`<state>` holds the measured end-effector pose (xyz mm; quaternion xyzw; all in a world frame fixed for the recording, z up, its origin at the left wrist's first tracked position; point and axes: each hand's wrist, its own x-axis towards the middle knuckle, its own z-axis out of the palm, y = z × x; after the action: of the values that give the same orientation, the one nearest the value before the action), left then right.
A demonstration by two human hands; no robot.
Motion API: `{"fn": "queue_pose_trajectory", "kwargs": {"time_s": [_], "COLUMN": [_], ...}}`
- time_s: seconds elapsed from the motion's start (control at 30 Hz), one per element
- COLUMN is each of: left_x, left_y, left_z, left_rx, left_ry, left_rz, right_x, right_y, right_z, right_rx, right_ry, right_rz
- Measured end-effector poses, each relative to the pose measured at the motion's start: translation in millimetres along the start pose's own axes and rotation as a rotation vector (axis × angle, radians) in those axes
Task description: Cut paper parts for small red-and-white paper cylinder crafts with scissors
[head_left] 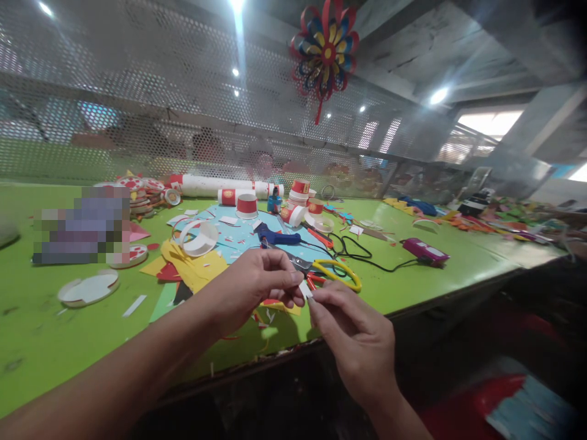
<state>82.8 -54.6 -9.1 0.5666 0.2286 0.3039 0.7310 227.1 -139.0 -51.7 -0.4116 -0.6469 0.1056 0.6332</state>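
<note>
Between my two hands, near the table's front edge, is a small white strip of paper (pixel 306 290). My left hand (pixel 263 278) pinches its upper left end between thumb and fingers. At the other end, the thumb and forefinger of my right hand (pixel 358 330) close on it. Just beyond my fingers lie scissors with yellow handles (pixel 348 273), their dark blades pointing left. A blue glue gun (pixel 279 236) rests behind them on a light blue sheet (pixel 224 235). Red-handled pliers (pixel 316 280) are partly hidden by my hands.
Yellow paper (pixel 192 266) and a white paper ring (pixel 199 237) lie left of my hands. Red-and-white paper cups (pixel 246 206) and a long white tube (pixel 215 186) stand towards the mesh panel (pixel 183 122). A purple box (pixel 425 252) with a black cord sits right on the green table (pixel 389 287).
</note>
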Motion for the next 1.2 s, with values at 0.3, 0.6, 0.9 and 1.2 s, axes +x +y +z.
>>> {"fn": "queue_pose_trajectory", "kwargs": {"time_s": [0.3, 0.6, 0.9, 1.2], "left_x": [0.1, -0.7, -0.4, -1.5], "left_y": [0.8, 1.7, 0.5, 0.5], "left_z": [1.3, 1.3, 0.4, 1.4], "left_rx": [0.003, 0.009, 0.029, 0.037], "left_ry": [0.007, -0.012, -0.016, -0.012], "left_rz": [0.043, 0.044, 0.059, 0.082], "right_x": [0.3, 1.5, -0.3, -0.2], "right_y": [-2.8, -5.8, -3.5, -6.8], "right_z": [-0.1, -3.0, -2.0, -1.9], "right_rx": [0.086, 0.084, 0.045, 0.060], "right_ry": [-0.021, -0.027, -0.015, -0.009], "right_rz": [0.064, 0.053, 0.050, 0.051]}}
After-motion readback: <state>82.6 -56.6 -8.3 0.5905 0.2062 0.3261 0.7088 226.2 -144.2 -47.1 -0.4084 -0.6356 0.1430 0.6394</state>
